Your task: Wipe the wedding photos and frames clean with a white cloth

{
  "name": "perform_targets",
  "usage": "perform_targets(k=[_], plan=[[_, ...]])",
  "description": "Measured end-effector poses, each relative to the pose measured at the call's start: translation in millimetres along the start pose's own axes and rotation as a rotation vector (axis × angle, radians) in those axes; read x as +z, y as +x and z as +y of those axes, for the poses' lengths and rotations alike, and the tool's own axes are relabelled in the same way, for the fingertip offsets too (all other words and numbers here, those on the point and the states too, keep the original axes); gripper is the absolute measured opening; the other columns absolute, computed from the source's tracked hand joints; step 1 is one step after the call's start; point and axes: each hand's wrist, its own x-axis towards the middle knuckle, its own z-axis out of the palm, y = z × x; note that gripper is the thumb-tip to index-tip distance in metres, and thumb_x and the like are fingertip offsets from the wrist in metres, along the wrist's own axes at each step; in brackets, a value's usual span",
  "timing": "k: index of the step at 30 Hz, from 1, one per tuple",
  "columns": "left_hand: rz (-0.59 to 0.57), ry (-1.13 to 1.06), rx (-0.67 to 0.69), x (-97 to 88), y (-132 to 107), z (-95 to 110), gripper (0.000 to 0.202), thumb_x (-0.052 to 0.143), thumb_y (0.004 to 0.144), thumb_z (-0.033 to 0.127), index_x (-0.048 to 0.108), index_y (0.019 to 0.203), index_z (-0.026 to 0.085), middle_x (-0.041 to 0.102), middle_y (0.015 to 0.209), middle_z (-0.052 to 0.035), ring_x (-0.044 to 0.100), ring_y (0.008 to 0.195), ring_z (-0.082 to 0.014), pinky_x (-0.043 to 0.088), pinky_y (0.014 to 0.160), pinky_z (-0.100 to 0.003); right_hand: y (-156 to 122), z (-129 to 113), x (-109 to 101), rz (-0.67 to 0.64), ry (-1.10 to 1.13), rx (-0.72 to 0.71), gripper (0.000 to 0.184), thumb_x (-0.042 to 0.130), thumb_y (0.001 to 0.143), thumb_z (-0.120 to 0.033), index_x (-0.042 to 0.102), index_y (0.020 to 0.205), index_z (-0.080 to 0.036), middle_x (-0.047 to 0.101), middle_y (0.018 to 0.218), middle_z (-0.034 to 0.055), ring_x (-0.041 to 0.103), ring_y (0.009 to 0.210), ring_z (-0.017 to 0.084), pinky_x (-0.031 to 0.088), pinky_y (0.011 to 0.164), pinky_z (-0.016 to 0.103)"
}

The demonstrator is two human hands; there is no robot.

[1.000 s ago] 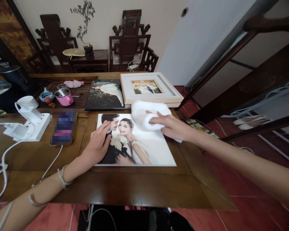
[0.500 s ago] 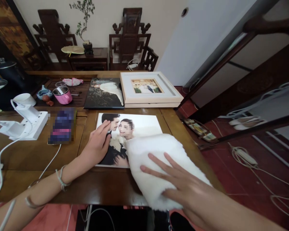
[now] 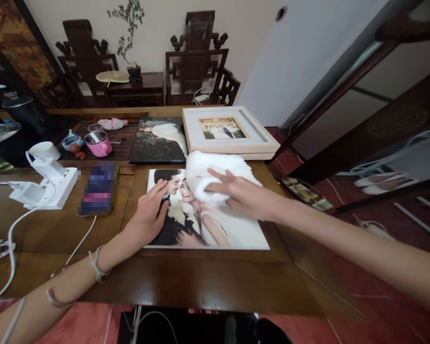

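A large photo panel [image 3: 232, 234] of a couple lies flat on the wooden table [image 3: 200, 274]. On its left side rests my left hand [image 3: 151, 209], palm down with fingers stretched out, holding nothing. My right hand [image 3: 241, 192] presses a fluffy white cloth [image 3: 215, 165] onto the upper right of the panel. Part of the cloth is bunched under its fingers, and the thumb is tucked into a fold. The cloth hides the panel's upper right part and its far edge reaches the framed picture behind.
Behind the panel lie a dark photo panel [image 3: 154, 143] and a pale wooden picture frame [image 3: 232, 150]. To the left are a pink cup [image 3: 99, 147], a blurred-out phone-like object [image 3: 97, 188] on a cable, and a white power strip [image 3: 62, 188].
My right hand has pushed the white cloth away from the table's near edge, up and leftward over the panel, uncovering its lower right. The left hand stays on the panel.
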Motion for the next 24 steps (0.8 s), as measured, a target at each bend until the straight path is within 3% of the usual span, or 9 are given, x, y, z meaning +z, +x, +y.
perform_targets(k=[2, 6, 10, 15, 19, 24], plan=[[-0.008, 0.005, -0.006, 0.0, -0.1, 0.4, 0.042, 0.038, 0.095, 0.022, 0.045, 0.136, 0.016, 0.044, 0.147, -0.0155, 0.036, 0.14, -0.0258, 0.034, 0.112, -0.05, -17.6, -25.9, 11.0, -0.008, -0.005, 0.012, 0.052, 0.043, 0.066, 0.005, 0.064, 0.109, -0.015, 0.053, 0.139, 0.0155, 0.016, 0.142, 0.034, 0.021, 0.111, 0.066], [0.018, -0.011, -0.004, 2.4, -1.1, -0.2, 0.043, 0.038, 0.095, 0.022, 0.043, 0.138, 0.019, 0.043, 0.148, -0.0135, 0.036, 0.14, -0.0252, 0.033, 0.112, -0.051, -62.1, -83.0, 36.1, 0.001, -0.005, -0.056, 0.059, 0.043, 0.051, 0.007, 0.067, 0.098, -0.019, 0.035, 0.152, 0.01, 0.01, 0.142, 0.04, 0.017, 0.107, 0.074], [0.022, -0.024, -0.003, 4.4, -1.3, -1.1, 0.045, 0.038, 0.096, 0.023, 0.041, 0.14, 0.02, 0.042, 0.149, -0.0132, 0.034, 0.141, -0.0252, 0.032, 0.112, -0.051, -81.9, -106.0, 41.3, -0.075, 0.024, -0.133, 0.053, 0.045, 0.054, 0.003, 0.068, 0.095, -0.021, 0.035, 0.152, 0.0077, 0.014, 0.14, 0.043, 0.02, 0.103, 0.077], [-0.005, -0.019, 0.004, 2.3, 0.5, -0.5, 0.045, 0.035, 0.096, 0.021, 0.041, 0.14, 0.019, 0.042, 0.149, -0.0139, 0.034, 0.141, -0.0252, 0.032, 0.112, -0.05, -47.2, -76.3, 24.2, -0.073, -0.051, -0.12, 0.063, 0.041, 0.053, 0.009, 0.066, 0.103, -0.02, 0.038, 0.151, 0.0087, 0.018, 0.142, 0.036, 0.024, 0.109, 0.067], [-0.019, -0.02, 0.018, 0.0, 2.0, -1.0, 0.044, 0.035, 0.096, 0.024, 0.043, 0.139, 0.017, 0.044, 0.148, -0.0146, 0.034, 0.141, -0.0252, 0.032, 0.112, -0.049, 2.0, -42.2, 5.1, -0.083, -0.053, -0.033, 0.056, 0.046, 0.069, 0.007, 0.06, 0.118, -0.016, 0.047, 0.144, 0.0187, 0.024, 0.142, 0.035, 0.027, 0.11, 0.061], [-0.012, -0.023, 0.022, -0.8, 2.5, -2.9, 0.043, 0.038, 0.096, 0.025, 0.044, 0.138, 0.018, 0.044, 0.147, -0.0142, 0.034, 0.141, -0.0252, 0.032, 0.112, -0.05, 37.1, -21.6, -2.3, -0.041, 0.009, 0.032, 0.042, 0.055, 0.08, -0.007, 0.057, 0.12, -0.019, 0.037, 0.151, 0.0163, 0.014, 0.143, 0.04, 0.021, 0.104, 0.074]])
